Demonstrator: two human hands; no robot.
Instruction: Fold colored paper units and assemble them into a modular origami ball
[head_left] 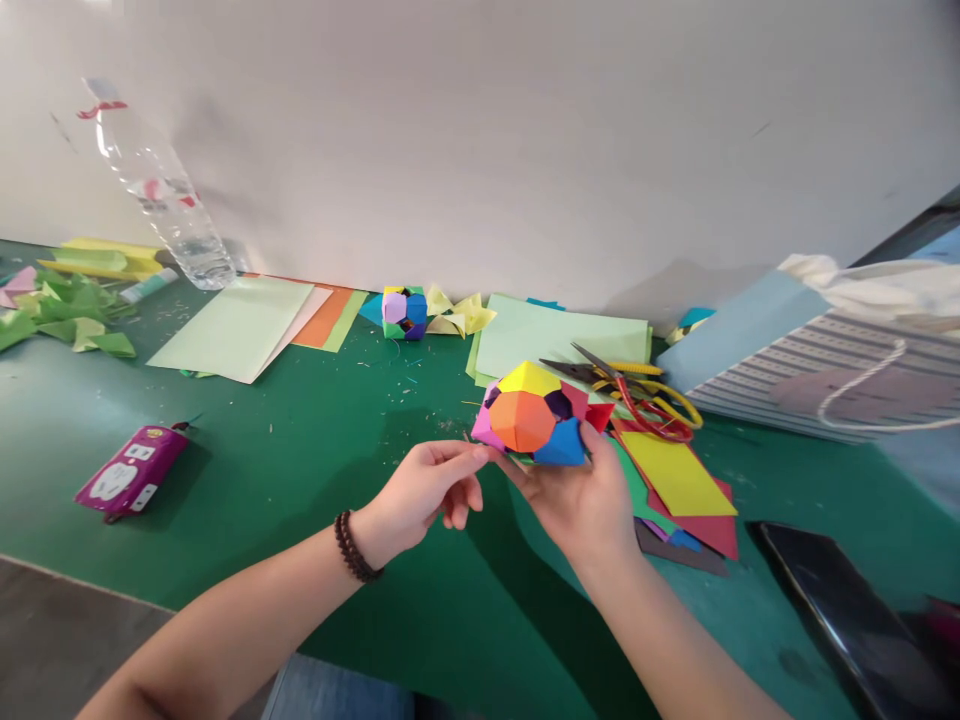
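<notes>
A many-coloured folded paper ball (523, 420), with orange, yellow, blue and pink faces and dark openings, rests in my right hand (581, 495), whose fingers curl under and around it. Beside its lower left edge is my left hand (439, 490), thumb and index finger pressed together; whether a bit of paper is between them is too small to tell. A smaller paper ball (405, 313) sits at the back of the green table (247, 450), next to crumpled yellow paper (465, 314).
Scissors (637, 395) lie behind coloured paper sheets (679, 475) on the right, near a striped paper bag (847, 370) and a phone (840, 600). On the left are a plastic bottle (165, 195), green scraps (71, 310), a purple pouch (135, 470) and pale sheets (229, 325).
</notes>
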